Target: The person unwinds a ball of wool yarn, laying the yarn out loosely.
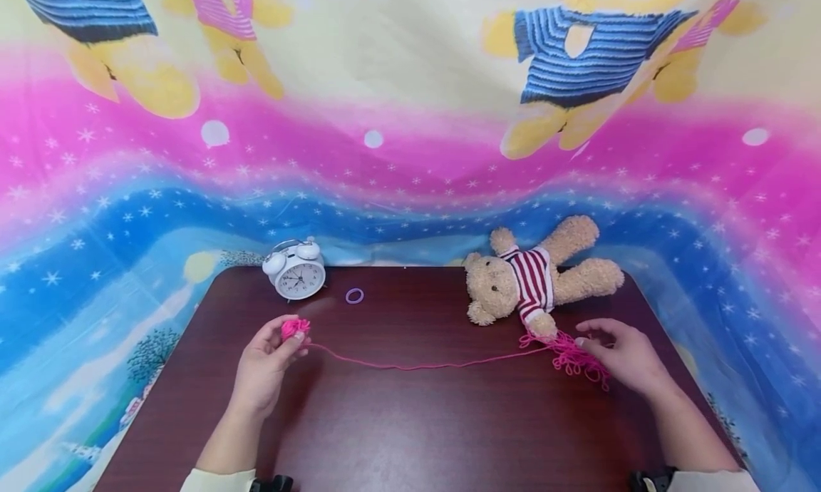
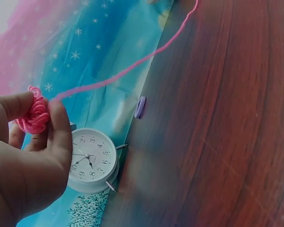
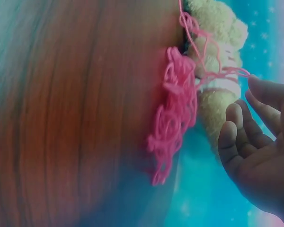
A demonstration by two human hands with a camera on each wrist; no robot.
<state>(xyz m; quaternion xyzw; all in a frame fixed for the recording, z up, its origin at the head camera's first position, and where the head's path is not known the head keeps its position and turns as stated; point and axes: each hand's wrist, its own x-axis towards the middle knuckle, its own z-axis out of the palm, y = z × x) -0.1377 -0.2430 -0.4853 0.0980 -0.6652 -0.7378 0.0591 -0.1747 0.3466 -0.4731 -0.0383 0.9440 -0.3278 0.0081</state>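
A small ball of pink yarn [image 1: 296,328] is pinched between the thumb and fingers of my left hand [image 1: 272,356], raised over the left of the table. From it one pink strand [image 1: 404,367] runs slack across to a loose, looped heap of the same yarn [image 1: 574,356] on the right. My right hand [image 1: 631,356] hovers beside that heap, thumb and index finger apart in the head view. In the right wrist view, a loop of yarn [image 3: 234,71] reaches the tip of its uppermost digit. The other fingers [image 3: 229,137] are loosely bent.
A teddy bear [image 1: 532,285] in a striped shirt lies at the back right, its arm at the yarn heap. A white alarm clock [image 1: 298,274] stands back left, with a purple ring [image 1: 355,296] to its right. A printed cloth [image 1: 410,214] hangs behind the dark table [image 1: 410,428].
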